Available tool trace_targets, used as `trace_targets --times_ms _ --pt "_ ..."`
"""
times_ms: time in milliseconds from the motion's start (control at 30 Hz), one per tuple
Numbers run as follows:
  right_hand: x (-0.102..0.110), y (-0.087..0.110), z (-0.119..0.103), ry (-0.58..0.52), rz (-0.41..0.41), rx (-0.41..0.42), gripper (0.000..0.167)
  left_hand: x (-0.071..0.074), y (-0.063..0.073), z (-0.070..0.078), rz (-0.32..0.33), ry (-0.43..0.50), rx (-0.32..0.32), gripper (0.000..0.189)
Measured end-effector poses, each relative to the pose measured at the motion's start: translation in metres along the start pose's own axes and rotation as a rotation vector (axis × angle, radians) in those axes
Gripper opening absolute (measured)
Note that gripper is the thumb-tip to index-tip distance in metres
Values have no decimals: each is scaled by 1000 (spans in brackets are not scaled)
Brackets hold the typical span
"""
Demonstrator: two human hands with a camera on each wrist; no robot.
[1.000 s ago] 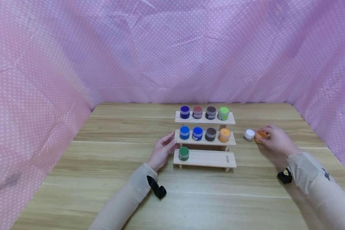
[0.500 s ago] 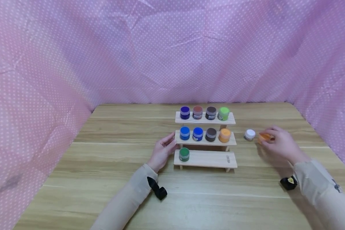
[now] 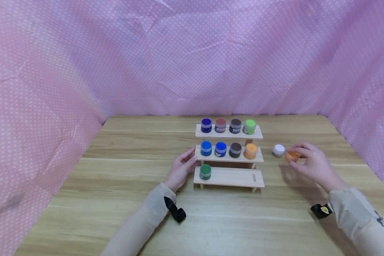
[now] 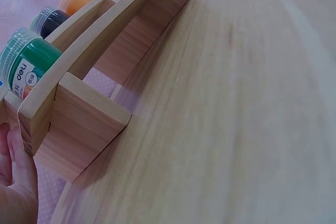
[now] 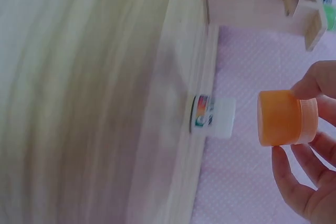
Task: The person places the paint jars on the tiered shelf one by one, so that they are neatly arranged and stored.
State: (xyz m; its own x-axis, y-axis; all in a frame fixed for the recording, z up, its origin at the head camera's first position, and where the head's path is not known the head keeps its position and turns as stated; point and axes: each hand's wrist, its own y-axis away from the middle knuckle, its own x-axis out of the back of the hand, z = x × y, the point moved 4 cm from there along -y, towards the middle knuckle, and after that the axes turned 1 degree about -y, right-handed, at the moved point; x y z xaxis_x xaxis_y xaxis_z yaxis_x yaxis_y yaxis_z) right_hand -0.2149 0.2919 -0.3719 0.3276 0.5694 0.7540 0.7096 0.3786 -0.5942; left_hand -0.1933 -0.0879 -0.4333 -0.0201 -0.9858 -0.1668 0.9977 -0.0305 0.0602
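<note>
On the table stands a three-tier wooden display rack (image 3: 230, 177). My left hand (image 3: 180, 170) holds its left end, with thumb and fingertips at the ends of the boards. Off the rack's right side, my right hand (image 3: 315, 165) pinches an orange paint jar (image 5: 281, 118) between thumb and fingers. In the right wrist view this jar is apart from the tabletop. A white paint jar (image 3: 278, 150) stands on the table between the rack and my right hand. On the bottom tier, at the left, sits a dark green paint jar (image 3: 205, 171).
Several paint jars line the top tier, from a purple jar (image 3: 206, 125) to a light green jar (image 3: 249, 127). The middle tier bears blue jars, a dark brown jar (image 3: 235, 150) and another orange jar (image 3: 250, 151). A pink dotted cloth (image 3: 192, 60) hangs behind the table.
My right hand has lifted the orange jar off the table beside the white jar. My left hand has stayed at the rack's left end.
</note>
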Motion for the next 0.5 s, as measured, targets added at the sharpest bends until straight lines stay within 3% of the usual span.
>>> trace_targets --times_ms 500 --pt "0 5 -45 -146 130 118 41 -1 1 2 24 -1 -12 44"
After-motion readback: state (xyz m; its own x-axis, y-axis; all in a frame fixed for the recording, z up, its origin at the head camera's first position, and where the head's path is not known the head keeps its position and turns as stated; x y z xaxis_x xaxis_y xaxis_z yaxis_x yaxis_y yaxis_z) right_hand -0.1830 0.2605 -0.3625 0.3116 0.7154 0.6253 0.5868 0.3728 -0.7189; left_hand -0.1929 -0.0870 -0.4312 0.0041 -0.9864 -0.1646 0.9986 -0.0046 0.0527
